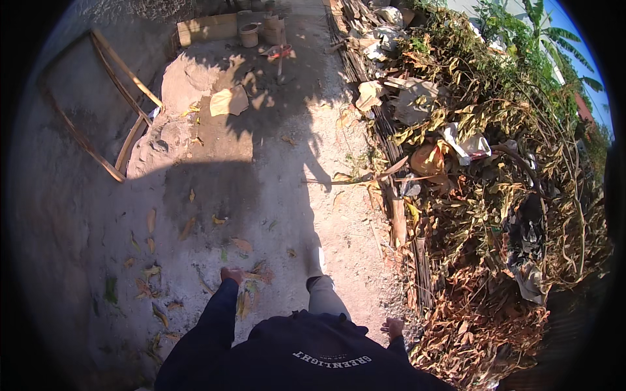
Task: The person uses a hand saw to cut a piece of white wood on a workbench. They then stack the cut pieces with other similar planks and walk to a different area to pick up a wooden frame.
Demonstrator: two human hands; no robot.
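My left hand [231,275] hangs out from its dark sleeve over the pale ground, beside some dry brown leaves [259,273]. Its fingers are too small and blurred to make out, and whether it touches the leaves cannot be told. Low on the right, my right hand [392,327] hangs near the edge of a leaf heap [482,326], fingers somewhat apart and nothing seen in them. Between the hands, one of my legs [325,296] in light trousers steps forward on the path [345,228].
A wooden frame [127,72] leans at the grey wall on the left. Ahead are a flat tan piece [229,101], a pot [249,35] and a red-headed tool [278,52]. Long bundled sticks [385,130] edge the heap; a thin stick [352,182] juts over the path.
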